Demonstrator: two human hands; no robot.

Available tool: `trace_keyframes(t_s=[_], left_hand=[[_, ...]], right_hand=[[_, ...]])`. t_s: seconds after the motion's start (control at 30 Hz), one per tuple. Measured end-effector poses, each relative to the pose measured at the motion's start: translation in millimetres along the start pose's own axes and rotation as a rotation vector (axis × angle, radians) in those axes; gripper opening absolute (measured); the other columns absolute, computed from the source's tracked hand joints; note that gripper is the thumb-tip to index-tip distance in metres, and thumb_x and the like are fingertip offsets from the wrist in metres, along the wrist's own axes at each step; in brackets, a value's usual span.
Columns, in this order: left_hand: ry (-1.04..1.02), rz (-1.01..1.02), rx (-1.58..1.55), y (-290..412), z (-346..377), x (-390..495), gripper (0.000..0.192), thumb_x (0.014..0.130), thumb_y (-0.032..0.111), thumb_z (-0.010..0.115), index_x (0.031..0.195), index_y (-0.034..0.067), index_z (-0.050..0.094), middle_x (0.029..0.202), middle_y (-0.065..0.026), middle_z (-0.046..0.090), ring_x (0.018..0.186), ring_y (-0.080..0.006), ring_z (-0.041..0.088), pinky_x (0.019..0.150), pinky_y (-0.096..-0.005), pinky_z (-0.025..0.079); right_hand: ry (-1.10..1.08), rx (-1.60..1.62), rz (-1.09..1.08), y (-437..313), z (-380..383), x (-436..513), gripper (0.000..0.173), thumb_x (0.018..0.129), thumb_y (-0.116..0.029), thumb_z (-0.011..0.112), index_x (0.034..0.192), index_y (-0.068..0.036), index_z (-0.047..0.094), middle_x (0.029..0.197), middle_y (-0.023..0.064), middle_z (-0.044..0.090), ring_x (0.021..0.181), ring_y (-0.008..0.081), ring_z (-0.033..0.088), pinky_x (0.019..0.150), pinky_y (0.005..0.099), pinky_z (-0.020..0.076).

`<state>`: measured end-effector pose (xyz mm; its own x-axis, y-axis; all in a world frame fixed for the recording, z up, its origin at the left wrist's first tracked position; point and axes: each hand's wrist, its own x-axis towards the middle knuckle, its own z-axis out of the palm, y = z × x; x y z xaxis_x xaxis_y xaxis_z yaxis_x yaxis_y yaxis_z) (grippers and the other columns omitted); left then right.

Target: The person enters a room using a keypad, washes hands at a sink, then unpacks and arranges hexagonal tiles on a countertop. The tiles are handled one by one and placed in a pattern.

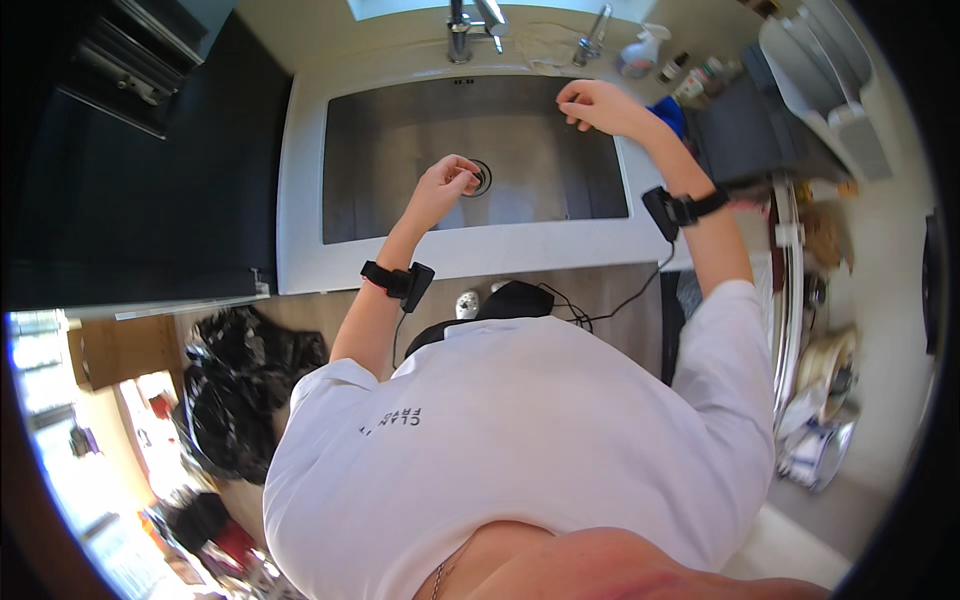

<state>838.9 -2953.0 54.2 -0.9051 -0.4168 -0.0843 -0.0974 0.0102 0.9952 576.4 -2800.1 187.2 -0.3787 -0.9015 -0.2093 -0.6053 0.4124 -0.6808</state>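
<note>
A wide stainless steel sink [547, 172] set in a white counter lies before me. My left hand [446, 184] is over the sink's middle, its fingers bent and close together, partly covering the drain [482, 180]. I cannot tell whether anything is between its fingertips. Over the sink's back right corner, my right hand [589, 103] has loosely curled fingers, with no object visible in it. A blue cloth [666, 114] lies by my right wrist. Behind the sink stands a chrome faucet [459, 41], with a smaller chrome tap [592, 41] to its right.
A spray bottle [643, 52], a small dark bottle [673, 67] and a beige cloth [544, 45] are on the back ledge. White plates [806, 60] stand in a rack at the right. Black plastic bags [240, 390] lie on the floor at left. A cable hangs from my right wrist strap.
</note>
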Motion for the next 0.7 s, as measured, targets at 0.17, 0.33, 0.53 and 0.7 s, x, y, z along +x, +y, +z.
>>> trace_keyframes(t_s=[0.17, 0.33, 0.53, 0.7], left_hand=[[0.135, -0.139, -0.057, -1, 20, 33, 0.019, 0.092, 0.021, 0.052, 0.104, 0.008, 0.060, 0.091, -0.0028, 0.066, 0.079, -0.0090, 0.062, 0.071, -0.0220, 0.046], [0.349, -0.314, -0.212, 5, 38, 85, 0.022, 0.095, 0.022, 0.046, 0.108, 0.009, 0.058, 0.098, -0.0052, 0.066, 0.083, -0.0122, 0.064, 0.075, -0.0273, 0.051], [0.589, -0.368, -0.698, -1, 54, 135, 0.029, 0.096, 0.023, 0.040, 0.111, 0.003, 0.054, 0.104, -0.0118, 0.063, 0.096, -0.0210, 0.061, 0.083, -0.0335, 0.050], [0.723, -0.314, -0.835, -7, 61, 172, 0.032, 0.094, 0.023, 0.040, 0.113, 0.001, 0.055, 0.108, -0.0140, 0.062, 0.101, -0.0223, 0.059, 0.088, -0.0349, 0.048]], right_hand=[[-0.042, -0.098, 0.141, 57, 12, 163, 0.040, 0.090, -0.035, 0.056, 0.104, 0.002, 0.060, 0.082, 0.0091, 0.068, 0.064, 0.0190, 0.065, 0.055, 0.0324, 0.0530], [0.047, -0.152, 0.216, 108, 56, 294, 0.044, 0.092, -0.037, 0.053, 0.103, 0.005, 0.058, 0.084, 0.0124, 0.067, 0.071, 0.0225, 0.067, 0.055, 0.0364, 0.0550], [0.283, -0.036, 0.102, 125, 88, 325, 0.037, 0.093, -0.030, 0.051, 0.103, 0.005, 0.057, 0.099, 0.0269, 0.063, 0.096, 0.0396, 0.061, 0.081, 0.0467, 0.0488], [0.356, -0.039, 0.031, 118, 77, 304, 0.030, 0.093, -0.025, 0.048, 0.102, 0.002, 0.057, 0.104, 0.0284, 0.062, 0.102, 0.0446, 0.057, 0.086, 0.0498, 0.0455]])
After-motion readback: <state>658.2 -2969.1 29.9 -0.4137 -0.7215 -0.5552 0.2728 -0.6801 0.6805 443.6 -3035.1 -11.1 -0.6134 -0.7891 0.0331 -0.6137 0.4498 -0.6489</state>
